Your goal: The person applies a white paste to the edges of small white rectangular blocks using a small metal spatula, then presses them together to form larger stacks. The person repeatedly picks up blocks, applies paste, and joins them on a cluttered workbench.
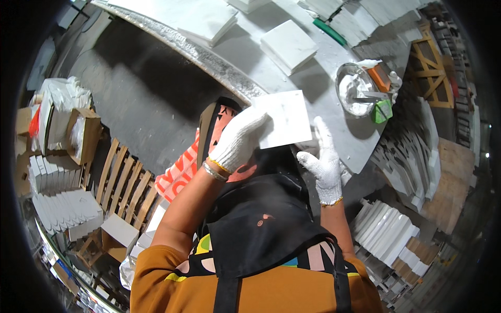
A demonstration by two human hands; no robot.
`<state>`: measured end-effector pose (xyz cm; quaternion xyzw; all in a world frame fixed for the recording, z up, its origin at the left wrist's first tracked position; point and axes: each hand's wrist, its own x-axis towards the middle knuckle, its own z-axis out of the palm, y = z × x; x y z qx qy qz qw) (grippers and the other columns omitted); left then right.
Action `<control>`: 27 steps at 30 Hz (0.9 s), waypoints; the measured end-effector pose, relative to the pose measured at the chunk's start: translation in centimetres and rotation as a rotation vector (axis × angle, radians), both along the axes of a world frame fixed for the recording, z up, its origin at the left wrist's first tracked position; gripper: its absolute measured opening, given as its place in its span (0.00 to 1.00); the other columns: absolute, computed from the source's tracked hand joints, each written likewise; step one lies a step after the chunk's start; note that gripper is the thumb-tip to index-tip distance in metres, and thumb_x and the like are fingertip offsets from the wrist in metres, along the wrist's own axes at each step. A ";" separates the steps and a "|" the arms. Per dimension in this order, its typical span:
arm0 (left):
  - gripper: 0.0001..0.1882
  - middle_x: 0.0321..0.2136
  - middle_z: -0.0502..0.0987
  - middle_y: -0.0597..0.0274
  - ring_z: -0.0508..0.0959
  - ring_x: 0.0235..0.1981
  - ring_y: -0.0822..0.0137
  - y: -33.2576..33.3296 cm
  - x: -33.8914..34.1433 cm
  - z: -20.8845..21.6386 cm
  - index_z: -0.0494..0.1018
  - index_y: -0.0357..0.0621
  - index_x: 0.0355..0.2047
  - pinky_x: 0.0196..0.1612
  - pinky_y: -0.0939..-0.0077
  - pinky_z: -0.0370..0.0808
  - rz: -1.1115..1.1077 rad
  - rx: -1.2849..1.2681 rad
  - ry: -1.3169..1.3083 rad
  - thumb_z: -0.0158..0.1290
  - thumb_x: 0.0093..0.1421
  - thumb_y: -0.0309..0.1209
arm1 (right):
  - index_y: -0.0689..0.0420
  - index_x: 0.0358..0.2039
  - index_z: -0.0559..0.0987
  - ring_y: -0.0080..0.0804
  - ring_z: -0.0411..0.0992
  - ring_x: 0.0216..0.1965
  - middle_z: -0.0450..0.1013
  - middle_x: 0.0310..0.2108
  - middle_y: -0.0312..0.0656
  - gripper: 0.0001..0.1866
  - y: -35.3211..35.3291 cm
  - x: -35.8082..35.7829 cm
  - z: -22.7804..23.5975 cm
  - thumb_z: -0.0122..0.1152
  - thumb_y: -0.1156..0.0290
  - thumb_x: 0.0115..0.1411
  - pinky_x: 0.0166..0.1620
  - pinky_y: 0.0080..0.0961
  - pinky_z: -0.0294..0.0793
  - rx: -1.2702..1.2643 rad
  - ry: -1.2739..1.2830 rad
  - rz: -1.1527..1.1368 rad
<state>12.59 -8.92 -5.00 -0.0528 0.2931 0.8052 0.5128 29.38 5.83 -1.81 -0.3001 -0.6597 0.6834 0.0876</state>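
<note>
A square white tile point(286, 119) is gripped at its left edge by my left hand point(237, 136), which wears a white knit glove. The tile is held in front of my body, by the near edge of the pale work table point(356, 143). My right hand point(324, 164), gloved the same way, is just right of the tile with thumb and fingers spread, and it holds nothing. To the right on the table stands a clear bowl point(339, 88) of white paste. A flat metal scraper point(369, 98) lies across the bowl.
A stack of white tiles point(289, 44) sits farther back on the table, with another stack point(209, 21) to its left. Beside the bowl are an orange block point(380, 78) and a green one point(382, 111). A wooden pallet point(121, 180) and a cardboard box point(86, 134) are at left.
</note>
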 end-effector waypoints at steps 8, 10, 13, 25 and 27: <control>0.15 0.40 0.75 0.72 0.73 0.41 0.78 -0.1 1.0 0.6 0.72 0.44 0.49 0.45 0.80 0.69 -0.095 -0.033 -0.143 0.54 0.65 0.36 | 0.60 0.70 0.52 0.51 0.52 0.69 0.50 0.69 0.57 0.58 -1.3 -1.4 1.5 0.79 0.62 0.44 0.67 0.43 0.56 0.753 -0.039 0.057; 0.11 0.35 0.74 0.76 0.71 0.37 0.82 0.2 1.4 2.0 0.74 0.47 0.43 0.37 0.88 0.67 -0.076 -0.004 -0.174 0.55 0.64 0.36 | 0.60 0.70 0.52 0.54 0.49 0.69 0.49 0.69 0.58 0.59 -1.7 -1.8 1.7 0.79 0.60 0.43 0.67 0.46 0.55 0.909 -0.038 0.075; 0.13 0.37 0.75 0.74 0.72 0.39 0.79 0.3 1.6 2.2 0.73 0.45 0.46 0.41 0.84 0.68 -0.085 0.050 -0.156 0.54 0.64 0.35 | 0.61 0.70 0.51 0.53 0.43 0.71 0.44 0.71 0.57 0.61 -2.1 -2.2 1.6 0.79 0.61 0.42 0.69 0.45 0.51 1.020 -0.077 0.119; 0.25 0.52 0.74 0.61 0.72 0.54 0.68 0.2 0.8 1.1 0.67 0.35 0.58 0.59 0.72 0.66 -0.156 0.132 0.003 0.54 0.63 0.33 | 0.60 0.65 0.62 0.42 0.58 0.66 0.58 0.65 0.48 0.39 4.0 -0.5 3.1 0.69 0.73 0.55 0.61 0.43 0.64 0.925 -0.113 -0.235; 0.25 0.53 0.74 0.61 0.73 0.53 0.68 0.2 0.7 1.2 0.67 0.35 0.59 0.58 0.72 0.67 -0.171 0.179 0.044 0.54 0.64 0.33 | 0.60 0.65 0.63 0.44 0.59 0.65 0.59 0.65 0.48 0.36 4.9 0.1 2.7 0.67 0.73 0.58 0.62 0.43 0.63 0.708 -0.007 -0.277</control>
